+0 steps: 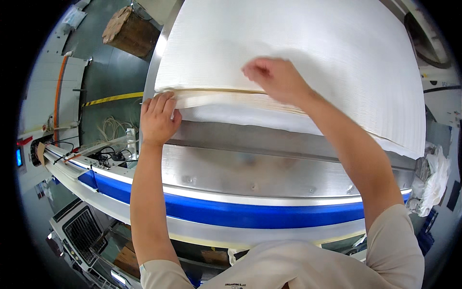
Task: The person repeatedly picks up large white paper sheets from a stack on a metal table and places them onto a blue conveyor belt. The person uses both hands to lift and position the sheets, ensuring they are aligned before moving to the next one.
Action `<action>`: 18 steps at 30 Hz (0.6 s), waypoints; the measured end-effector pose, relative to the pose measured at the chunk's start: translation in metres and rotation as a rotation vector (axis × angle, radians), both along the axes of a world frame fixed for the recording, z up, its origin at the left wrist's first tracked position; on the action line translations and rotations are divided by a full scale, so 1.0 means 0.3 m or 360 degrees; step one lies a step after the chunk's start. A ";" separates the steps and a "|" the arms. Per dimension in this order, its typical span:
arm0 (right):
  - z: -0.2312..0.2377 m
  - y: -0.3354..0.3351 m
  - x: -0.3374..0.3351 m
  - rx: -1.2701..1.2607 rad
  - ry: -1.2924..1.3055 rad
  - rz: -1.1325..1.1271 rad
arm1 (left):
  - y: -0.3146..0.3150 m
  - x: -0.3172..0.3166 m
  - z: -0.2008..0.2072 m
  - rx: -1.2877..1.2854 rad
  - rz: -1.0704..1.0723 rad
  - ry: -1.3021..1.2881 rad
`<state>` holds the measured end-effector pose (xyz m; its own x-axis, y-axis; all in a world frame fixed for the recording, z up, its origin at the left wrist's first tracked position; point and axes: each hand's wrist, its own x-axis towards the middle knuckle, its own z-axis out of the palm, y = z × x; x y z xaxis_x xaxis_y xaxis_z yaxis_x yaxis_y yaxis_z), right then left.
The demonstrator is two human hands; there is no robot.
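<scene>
A large white sheet of fabric [288, 53], finely ribbed on top, covers the metal table before me. Its near edge shows several cream layers [216, 99] stacked together, with a smoother white layer [250, 115] beneath. My left hand [159, 115] is at the left end of that edge, its fingers bent over the layers and the thumb on the near side. Over the sheet, just beyond the layered edge, my right hand [276, 77] is smeared by motion. Its fingers look curled, and whether anything is in them cannot be made out.
A bare metal strip [250, 166] and a blue band [264, 216] run along the table's near side. Cables [113, 154] lie at the left. A wooden block [131, 31] stands on the floor at the far left. Crumpled white plastic [431, 180] hangs at the right.
</scene>
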<state>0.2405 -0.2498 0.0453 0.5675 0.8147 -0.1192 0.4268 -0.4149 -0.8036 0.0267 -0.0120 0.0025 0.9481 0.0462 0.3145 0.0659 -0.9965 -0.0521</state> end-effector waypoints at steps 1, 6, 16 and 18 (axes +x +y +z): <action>0.001 -0.052 -0.038 -0.0007 -0.0066 0.0023 | -0.003 -0.004 0.012 0.0012 0.0003 0.0044; -0.031 -0.243 -0.127 -0.0178 -0.0496 -0.0037 | -0.011 0.019 0.060 0.0033 -0.0051 0.0238; -0.057 -0.912 0.027 -0.1144 -0.0881 -0.0588 | -0.131 0.183 0.192 0.0444 0.0412 0.1339; -0.061 -1.139 0.106 -0.1281 -0.0909 -0.0715 | -0.183 0.250 0.173 0.0527 0.0509 0.1560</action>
